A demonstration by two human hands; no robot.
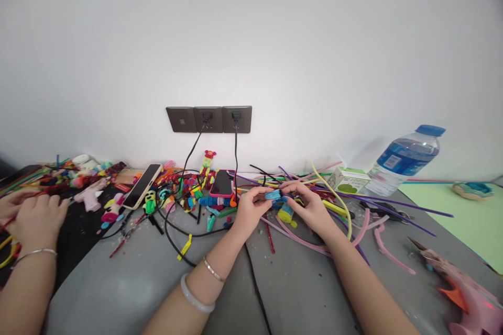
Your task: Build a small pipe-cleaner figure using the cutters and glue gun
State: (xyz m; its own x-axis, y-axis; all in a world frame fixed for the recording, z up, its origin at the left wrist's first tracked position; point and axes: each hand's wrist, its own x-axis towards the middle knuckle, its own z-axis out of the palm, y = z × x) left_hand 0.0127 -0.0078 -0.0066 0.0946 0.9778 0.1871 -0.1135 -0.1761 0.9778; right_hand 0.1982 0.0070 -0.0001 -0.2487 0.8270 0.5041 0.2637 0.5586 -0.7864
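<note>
Out over the grey table (129,282), my left hand (249,210) pinches one end of a small blue fuzzy piece (272,195), which looks like bent pipe cleaner. My right hand (309,209) has its fingers closed at the other end of that piece. Just under my right fingers lies a yellow and blue fuzzy roll (285,213); whether the hand touches it I cannot tell. Pink pipe cleaners (302,242) curve out beneath my right wrist, and a red glittery strip (270,238) lies below the hands.
Right of me are a pink glue gun (469,293), a tilted-looking water bottle (408,159) and a green-white box (349,180). Left are two phones (143,187), fuzzy figures (149,202) and black cables (255,277). Another person's hands (37,220) work at the far left.
</note>
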